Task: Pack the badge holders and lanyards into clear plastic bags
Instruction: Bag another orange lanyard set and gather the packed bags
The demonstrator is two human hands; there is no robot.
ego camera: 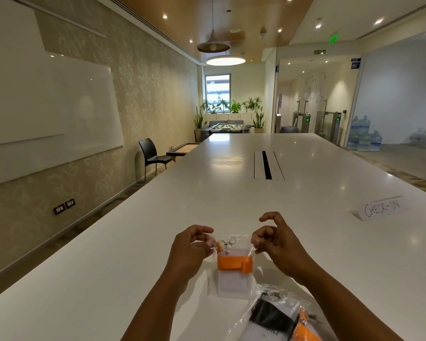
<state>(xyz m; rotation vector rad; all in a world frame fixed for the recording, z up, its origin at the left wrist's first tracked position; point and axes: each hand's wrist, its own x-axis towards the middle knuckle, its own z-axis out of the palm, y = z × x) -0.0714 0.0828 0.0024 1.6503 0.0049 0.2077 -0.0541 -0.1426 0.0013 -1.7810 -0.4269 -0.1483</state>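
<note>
1. Two hands hold one clear bag point(244, 242) by its top edge, just above the near part of the white tabletop point(158, 242).
2. Left hand point(192, 244): fingers curled, pinching the bag's top left corner.
3. Right hand point(278, 239): pinching the top right corner, with the index finger lifted clear of the bag.
4. Bag contents: a badge holder point(233, 283) with a folded orange lanyard point(234, 263) across it, and a metal clip point(228, 243) near the bag mouth.
5. Whether the bag's lower edge touches the tabletop cannot be told; that area is blurred.
6. A second bag point(276, 316) lies on the tabletop under the right forearm and holds black and orange items.
7. A folded "CHECK-IN" sign point(381, 207) stands to the right, well apart from the hands.
8. A cable slot point(267, 164) runs along the middle of the tabletop, farther away.
</note>
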